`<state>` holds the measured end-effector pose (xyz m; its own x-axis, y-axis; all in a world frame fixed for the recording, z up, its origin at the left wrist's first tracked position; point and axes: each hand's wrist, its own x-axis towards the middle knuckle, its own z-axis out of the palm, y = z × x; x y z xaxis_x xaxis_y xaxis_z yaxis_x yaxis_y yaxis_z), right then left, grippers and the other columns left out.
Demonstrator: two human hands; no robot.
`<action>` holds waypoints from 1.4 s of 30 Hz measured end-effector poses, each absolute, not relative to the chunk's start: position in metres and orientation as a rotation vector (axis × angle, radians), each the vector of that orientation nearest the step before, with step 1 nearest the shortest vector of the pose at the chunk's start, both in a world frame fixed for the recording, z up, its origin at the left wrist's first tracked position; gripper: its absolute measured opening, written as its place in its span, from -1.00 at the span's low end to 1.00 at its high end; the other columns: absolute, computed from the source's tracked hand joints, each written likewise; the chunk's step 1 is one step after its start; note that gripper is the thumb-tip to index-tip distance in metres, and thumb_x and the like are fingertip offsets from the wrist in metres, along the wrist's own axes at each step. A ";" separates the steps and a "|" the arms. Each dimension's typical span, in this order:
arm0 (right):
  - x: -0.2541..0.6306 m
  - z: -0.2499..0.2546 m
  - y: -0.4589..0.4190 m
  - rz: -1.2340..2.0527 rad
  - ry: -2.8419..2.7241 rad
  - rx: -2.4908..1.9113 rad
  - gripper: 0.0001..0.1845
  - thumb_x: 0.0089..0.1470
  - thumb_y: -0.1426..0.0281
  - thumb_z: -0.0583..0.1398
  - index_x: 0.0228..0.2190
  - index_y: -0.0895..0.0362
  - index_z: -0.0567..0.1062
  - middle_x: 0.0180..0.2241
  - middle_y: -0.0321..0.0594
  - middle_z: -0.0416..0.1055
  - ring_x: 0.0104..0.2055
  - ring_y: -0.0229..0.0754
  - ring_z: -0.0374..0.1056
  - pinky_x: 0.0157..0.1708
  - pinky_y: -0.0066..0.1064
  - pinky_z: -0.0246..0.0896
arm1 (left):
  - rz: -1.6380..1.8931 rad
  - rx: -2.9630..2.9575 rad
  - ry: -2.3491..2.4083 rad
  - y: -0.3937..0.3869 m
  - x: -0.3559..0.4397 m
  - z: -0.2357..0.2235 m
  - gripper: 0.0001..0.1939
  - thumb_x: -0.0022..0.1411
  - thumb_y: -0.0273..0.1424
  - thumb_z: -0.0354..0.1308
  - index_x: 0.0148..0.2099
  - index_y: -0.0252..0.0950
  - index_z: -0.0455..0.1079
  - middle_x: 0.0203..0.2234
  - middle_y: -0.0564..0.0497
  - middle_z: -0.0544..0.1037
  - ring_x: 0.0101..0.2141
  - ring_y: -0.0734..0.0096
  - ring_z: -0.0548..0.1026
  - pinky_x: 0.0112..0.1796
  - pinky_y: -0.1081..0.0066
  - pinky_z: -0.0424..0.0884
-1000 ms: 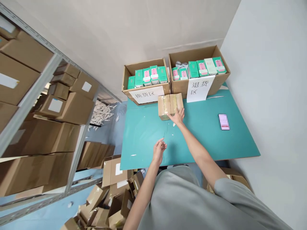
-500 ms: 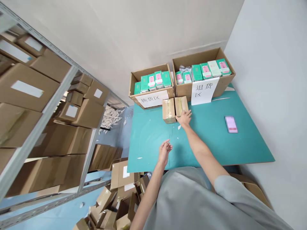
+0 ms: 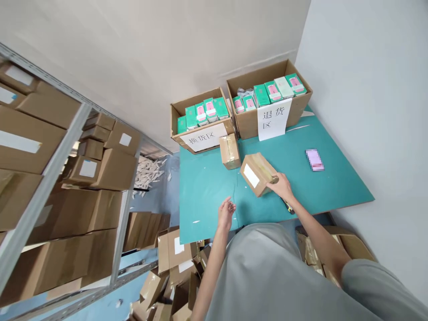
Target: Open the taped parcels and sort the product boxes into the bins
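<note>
My right hand [image 3: 282,187] grips the right end of a small taped cardboard box [image 3: 256,171]. The box is tilted and turned, with a white label on the side facing me. Close by that hand, a black and yellow utility knife [image 3: 287,207] lies at the table's front edge, partly hidden. My left hand [image 3: 226,214] hovers over the front of the green table [image 3: 200,191], its fingers loosely curled in and nothing visible in them. A second small taped cardboard box [image 3: 230,151] stands at the back, against the left open carton.
Two open cartons, left [image 3: 202,120] and right [image 3: 245,122], hold green and white boxes and carry paper signs. A phone-like blurred item [image 3: 314,159] lies on the right. Shelving with cartons [image 3: 63,209] stands left. Opened boxes [image 3: 177,267] are heaped on the floor.
My right hand has taken hold of the right-hand small box and brought it away from its neighbour, towards me and tilted. The utility knife now shows. My left hand has barely moved.
</note>
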<state>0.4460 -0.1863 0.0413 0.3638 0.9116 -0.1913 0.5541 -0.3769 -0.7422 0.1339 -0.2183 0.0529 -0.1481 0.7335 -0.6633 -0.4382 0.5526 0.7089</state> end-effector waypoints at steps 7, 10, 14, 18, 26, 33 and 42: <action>0.405 0.046 -0.236 1.182 -1.909 -1.483 -0.29 -0.14 0.34 0.51 0.11 0.03 0.63 0.37 -0.01 0.33 0.29 0.15 0.46 0.36 -0.10 0.38 | 1.157 0.334 1.659 -0.225 0.093 0.037 -0.60 0.06 -0.65 0.44 -0.06 -0.23 0.61 -0.23 -0.02 0.67 -0.11 0.32 0.65 0.05 0.36 0.52; 0.385 0.040 -0.222 1.282 -2.087 -1.319 -0.26 -0.23 0.46 0.50 0.09 0.05 0.66 0.48 0.00 0.25 0.48 0.24 0.29 0.48 -0.06 0.24 | 1.137 0.414 1.691 -0.238 0.085 0.034 -0.47 -0.10 -0.81 0.37 -0.11 -0.21 0.63 -0.08 -0.07 0.73 0.09 0.17 0.64 0.14 0.30 0.53; 0.387 0.034 -0.210 1.292 -2.171 -1.396 -0.31 -0.17 0.55 0.47 0.07 0.02 0.71 0.63 -0.13 0.03 0.64 0.26 0.01 0.56 0.02 0.11 | 1.153 0.374 1.616 -0.264 0.084 0.029 -0.41 -0.16 -0.83 0.33 -0.08 -0.23 0.66 0.00 -0.13 0.73 0.05 0.12 0.66 0.01 0.35 0.59; 0.398 0.036 -0.218 1.257 -2.192 -1.423 -0.32 -0.02 0.55 0.46 0.16 -0.03 0.70 0.66 -0.24 -0.06 0.69 0.21 -0.14 0.62 0.08 -0.04 | 1.161 0.401 1.581 -0.282 0.085 0.020 -0.30 -0.21 -0.83 0.26 -0.01 -0.22 0.68 0.11 -0.13 0.71 0.00 0.17 0.66 -0.10 0.44 0.59; 0.399 -0.009 -0.255 1.546 -1.579 -1.600 0.33 -0.02 0.16 0.56 0.61 -0.09 0.10 0.63 0.00 0.01 0.53 0.20 0.25 0.46 0.05 0.26 | 1.106 0.348 1.561 -0.285 0.077 -0.005 -0.24 -0.27 -0.81 0.28 0.03 -0.23 0.66 0.05 -0.14 0.73 -0.02 0.15 0.65 -0.07 0.41 0.58; 0.402 -0.057 -0.268 1.626 -1.438 -1.655 -0.10 0.04 -0.09 0.49 0.30 0.05 0.58 0.46 0.07 0.35 0.47 0.24 0.32 0.35 0.06 0.38 | 0.934 0.558 1.683 -0.283 0.077 -0.023 -0.44 -0.21 -0.74 0.36 -0.11 -0.26 0.67 -0.01 -0.17 0.74 0.24 -0.09 0.57 0.33 0.13 0.42; 0.401 -0.034 -0.219 1.272 -1.557 -1.595 -0.31 0.25 -0.26 0.27 -0.13 0.06 0.83 0.09 0.03 0.68 0.16 0.15 0.58 0.24 -0.08 0.45 | 0.783 0.989 1.919 -0.259 0.069 -0.012 -0.80 0.31 -0.24 0.39 -0.18 -0.26 0.73 0.51 -0.22 0.37 0.55 -0.19 0.20 0.52 -0.02 0.10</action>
<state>0.4006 -0.2186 -0.0339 -0.1287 0.9631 -0.2366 0.4240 -0.1622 -0.8910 0.0694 -0.2592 -0.0118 -0.3548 0.8537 -0.3811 0.3432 0.4981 0.7963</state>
